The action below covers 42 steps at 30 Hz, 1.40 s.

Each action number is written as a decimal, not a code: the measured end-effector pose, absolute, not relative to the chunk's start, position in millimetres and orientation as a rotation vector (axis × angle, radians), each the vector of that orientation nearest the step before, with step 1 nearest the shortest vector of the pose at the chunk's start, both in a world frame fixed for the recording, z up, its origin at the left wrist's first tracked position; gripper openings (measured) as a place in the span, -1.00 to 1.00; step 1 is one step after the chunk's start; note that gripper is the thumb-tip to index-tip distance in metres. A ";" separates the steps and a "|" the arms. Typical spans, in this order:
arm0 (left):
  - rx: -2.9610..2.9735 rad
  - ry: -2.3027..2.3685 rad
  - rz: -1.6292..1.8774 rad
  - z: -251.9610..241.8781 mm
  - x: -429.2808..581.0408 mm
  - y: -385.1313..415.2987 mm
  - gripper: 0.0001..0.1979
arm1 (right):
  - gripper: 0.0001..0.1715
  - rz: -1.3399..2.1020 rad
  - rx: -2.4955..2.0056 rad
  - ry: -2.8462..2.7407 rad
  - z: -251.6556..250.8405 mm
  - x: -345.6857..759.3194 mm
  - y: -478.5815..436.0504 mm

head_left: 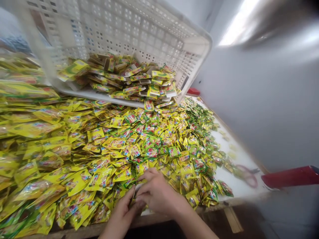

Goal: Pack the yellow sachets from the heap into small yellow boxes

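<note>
My left hand [126,210] and my right hand [159,192] meet low in the middle of the head view, at the near edge of the table. Between their curled fingers is a small carton [137,189]; only a whitish edge shows, and the fingers hide the rest. The left thumb and fingers pinch it from the left, while the right fingers bend over it from above. A deep heap of shiny yellow and green sachets [119,142] surrounds both hands.
A white perforated plastic crate [149,26] lies tipped on its side behind the heap, with many small yellow-green cartons [134,78] spilling toward its mouth. Pink-handled scissors [249,176] and a red object [291,176] are at the right edge, near a grey wall [261,109].
</note>
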State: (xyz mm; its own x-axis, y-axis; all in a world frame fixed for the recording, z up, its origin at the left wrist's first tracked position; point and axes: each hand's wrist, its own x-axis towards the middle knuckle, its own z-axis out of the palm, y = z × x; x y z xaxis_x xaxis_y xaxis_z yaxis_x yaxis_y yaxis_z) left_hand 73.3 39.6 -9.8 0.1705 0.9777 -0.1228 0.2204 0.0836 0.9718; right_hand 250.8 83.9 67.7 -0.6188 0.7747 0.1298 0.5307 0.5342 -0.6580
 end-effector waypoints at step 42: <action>0.964 1.327 0.911 3.5 60.3 34.0 -0.53 | -0.65 1.600 -1.082 -0.888 13.2 244.8 43.8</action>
State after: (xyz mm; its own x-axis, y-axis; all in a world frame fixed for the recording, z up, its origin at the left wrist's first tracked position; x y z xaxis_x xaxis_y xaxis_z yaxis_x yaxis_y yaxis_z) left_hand 60.3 34.0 3.5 0.0424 0.9359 -0.3498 0.0100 0.3497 0.9368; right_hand 244.8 43.8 13.2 -0.1316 0.9642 -0.2301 -0.3147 -0.2608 -0.9127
